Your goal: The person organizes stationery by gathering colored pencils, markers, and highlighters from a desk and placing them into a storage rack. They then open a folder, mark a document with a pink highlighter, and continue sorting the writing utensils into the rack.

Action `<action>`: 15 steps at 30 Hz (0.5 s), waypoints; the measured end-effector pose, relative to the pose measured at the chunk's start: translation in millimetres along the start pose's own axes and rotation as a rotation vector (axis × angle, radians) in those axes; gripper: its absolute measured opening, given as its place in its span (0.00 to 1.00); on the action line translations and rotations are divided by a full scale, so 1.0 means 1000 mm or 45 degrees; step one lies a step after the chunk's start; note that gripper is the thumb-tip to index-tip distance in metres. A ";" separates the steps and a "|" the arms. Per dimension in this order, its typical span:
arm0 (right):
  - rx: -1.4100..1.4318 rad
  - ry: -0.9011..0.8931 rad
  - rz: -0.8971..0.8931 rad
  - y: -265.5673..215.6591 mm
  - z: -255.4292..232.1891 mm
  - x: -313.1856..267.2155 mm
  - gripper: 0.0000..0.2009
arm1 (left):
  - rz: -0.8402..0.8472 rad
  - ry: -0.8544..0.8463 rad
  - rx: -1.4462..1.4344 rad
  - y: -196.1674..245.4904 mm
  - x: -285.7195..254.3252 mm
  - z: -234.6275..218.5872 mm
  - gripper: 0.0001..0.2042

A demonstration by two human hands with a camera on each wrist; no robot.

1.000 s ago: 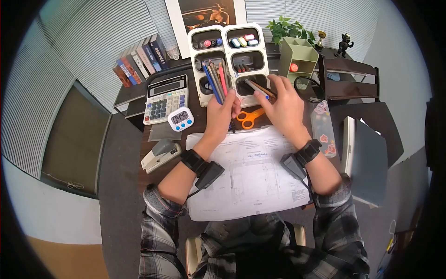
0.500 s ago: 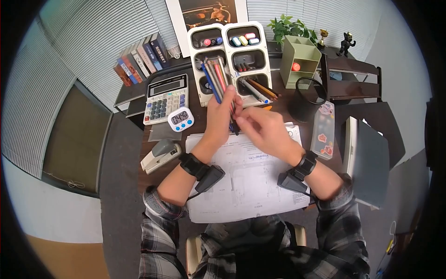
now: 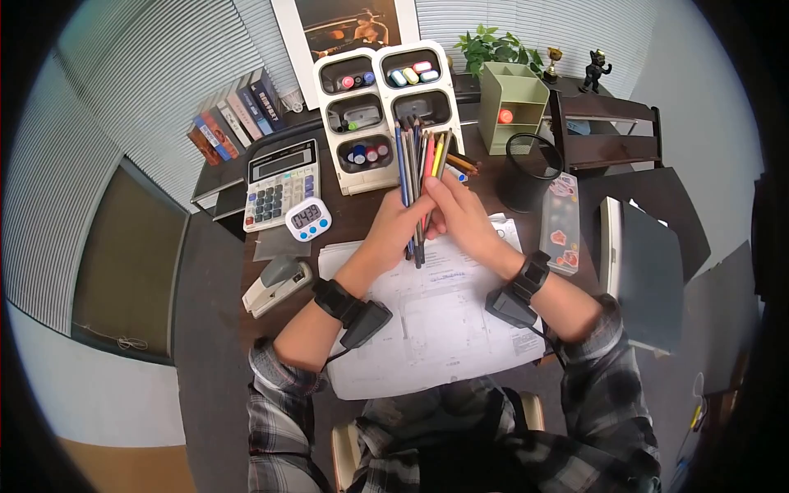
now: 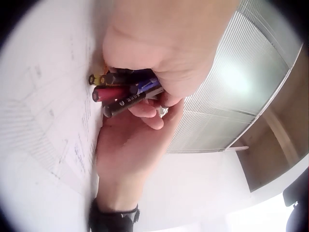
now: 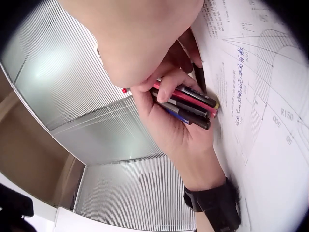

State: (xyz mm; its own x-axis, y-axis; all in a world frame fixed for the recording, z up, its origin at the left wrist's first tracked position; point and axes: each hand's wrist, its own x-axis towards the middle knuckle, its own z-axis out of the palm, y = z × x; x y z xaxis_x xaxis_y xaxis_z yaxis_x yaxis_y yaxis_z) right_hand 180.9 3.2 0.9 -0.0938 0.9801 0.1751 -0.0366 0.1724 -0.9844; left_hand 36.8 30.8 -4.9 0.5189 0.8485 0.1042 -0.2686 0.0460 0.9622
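Observation:
In the head view, a bundle of coloured pencils point(image 3: 407, 156) stands nearly upright between my two hands, points up. My left hand point(image 3: 396, 228) grips it from the left, its fingers curled round the shafts. From the right, my right hand point(image 3: 468, 215) holds the same bundle, thumb along the front. Blunt pencil ends point(image 4: 116, 94) poke out below the hands in the left wrist view, close over the printed sheets point(image 3: 444, 329). The right wrist view shows dark, red and blue pencil ends point(image 5: 193, 108) beneath the curled fingers.
Behind the hands stands a white organizer point(image 3: 371, 182) with markers, more pencils point(image 3: 465, 164) by its lower right. Calculator point(image 3: 279, 185), timer point(image 3: 309, 218) and stapler point(image 3: 278, 283) sit left. A black mesh cup point(image 3: 526, 185), sticker-covered case point(image 3: 560, 226) and green holder point(image 3: 499, 103) stand right.
My right hand has left the pens at the organizer's lower right compartment and come left onto the bundle. The bundle has shifted right and more upright, with a yellow pencil now showing. The head view has shifted slightly.

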 end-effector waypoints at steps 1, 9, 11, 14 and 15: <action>0.002 0.007 -0.002 0.001 -0.001 0.001 0.17 | -0.044 -0.056 -0.012 -0.001 0.000 -0.003 0.12; 0.186 0.022 -0.002 0.009 -0.008 0.009 0.13 | -0.103 0.005 -0.238 -0.008 0.002 0.000 0.12; 0.203 0.005 0.000 0.012 -0.010 0.010 0.12 | -0.095 -0.012 -0.246 -0.012 0.002 -0.001 0.12; 0.217 -0.008 -0.001 0.016 -0.014 0.012 0.11 | -0.098 -0.008 -0.265 -0.010 0.001 0.002 0.13; 0.211 -0.009 -0.003 0.017 -0.014 0.013 0.11 | -0.085 -0.004 -0.262 -0.009 0.000 0.003 0.13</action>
State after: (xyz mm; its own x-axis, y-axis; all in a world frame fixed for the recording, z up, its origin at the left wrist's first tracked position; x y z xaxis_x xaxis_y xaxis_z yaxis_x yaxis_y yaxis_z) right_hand 193.5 20.1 -13.8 -0.1004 0.9788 0.1784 -0.2006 0.1557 -0.9672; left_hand 41.6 29.0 -12.9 0.5434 0.8384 0.0428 -0.3933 0.2092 0.8953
